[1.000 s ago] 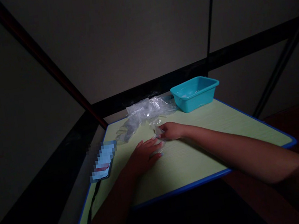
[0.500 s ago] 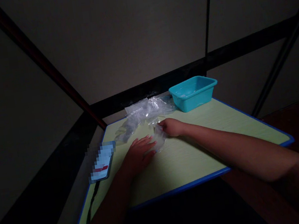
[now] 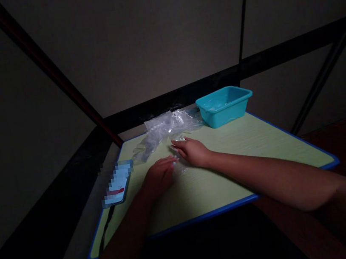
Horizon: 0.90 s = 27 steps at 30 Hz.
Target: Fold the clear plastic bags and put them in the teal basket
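A small clear plastic bag [image 3: 181,169] lies on the table between my two hands, mostly covered by them. My left hand [image 3: 160,175] is closed at the bag's left side, thumb and fingertips pinching its edge. From the right, my right hand [image 3: 194,152] reaches over the bag's far part, with its thumb and fingers holding the film and the index finger pointing left. Just beyond the hands, a loose pile of clear plastic bags [image 3: 160,132] spreads along the back of the table.
A turquoise plastic basin [image 3: 227,115] stands at the back right of the pale green, blue-edged table [image 3: 259,147]. At the left edge lies a phone [image 3: 119,184], partly blurred out, with a dark strap [image 3: 106,233] below it. Walls rise close behind the table.
My right hand has moved left over the bag, its fingers now further stretched. My left hand's spread fingers have drawn together on the bag's edge. Less of the bag shows.
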### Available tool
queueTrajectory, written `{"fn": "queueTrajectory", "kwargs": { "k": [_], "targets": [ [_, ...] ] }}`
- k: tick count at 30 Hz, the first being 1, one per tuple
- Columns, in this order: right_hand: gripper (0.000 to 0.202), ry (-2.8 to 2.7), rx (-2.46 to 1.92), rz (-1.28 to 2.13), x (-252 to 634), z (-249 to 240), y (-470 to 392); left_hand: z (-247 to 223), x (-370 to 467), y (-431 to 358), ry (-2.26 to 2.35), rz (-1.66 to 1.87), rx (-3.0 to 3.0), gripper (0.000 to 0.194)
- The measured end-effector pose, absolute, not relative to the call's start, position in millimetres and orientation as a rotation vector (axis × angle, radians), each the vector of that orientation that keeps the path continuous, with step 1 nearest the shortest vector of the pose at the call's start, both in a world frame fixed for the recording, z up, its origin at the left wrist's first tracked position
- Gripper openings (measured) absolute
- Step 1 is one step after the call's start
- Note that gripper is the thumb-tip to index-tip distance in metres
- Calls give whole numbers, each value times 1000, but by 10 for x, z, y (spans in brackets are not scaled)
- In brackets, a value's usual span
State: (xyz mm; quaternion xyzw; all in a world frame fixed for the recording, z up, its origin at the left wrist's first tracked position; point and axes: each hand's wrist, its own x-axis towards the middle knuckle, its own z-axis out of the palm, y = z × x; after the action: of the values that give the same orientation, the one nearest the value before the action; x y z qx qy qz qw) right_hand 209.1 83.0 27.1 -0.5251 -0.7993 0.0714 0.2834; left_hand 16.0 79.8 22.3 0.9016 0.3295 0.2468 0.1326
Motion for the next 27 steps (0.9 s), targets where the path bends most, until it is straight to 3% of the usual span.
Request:
{"fn": "queueTrajectory", "kwargs": {
  "k": [4, 9, 18, 27],
  "targets": [
    [45, -2313, -1309, 4, 2028, 269, 783, 202, 194, 892, 1243, 1061, 2017, 46],
    [48, -2508, -1182, -160, 1964, 236, 771, 119, 184, 1013, 1277, 1067, 1455, 38],
    [51, -2599, -1088, -251, 1904, 129, 798, 154, 184, 976, 1247, 1024, 1491, 24],
    [41, -2599, -941, -196, 1928, 109, 790, 215, 199, 964, 1246, 959, 1473, 14]
  ]
}}
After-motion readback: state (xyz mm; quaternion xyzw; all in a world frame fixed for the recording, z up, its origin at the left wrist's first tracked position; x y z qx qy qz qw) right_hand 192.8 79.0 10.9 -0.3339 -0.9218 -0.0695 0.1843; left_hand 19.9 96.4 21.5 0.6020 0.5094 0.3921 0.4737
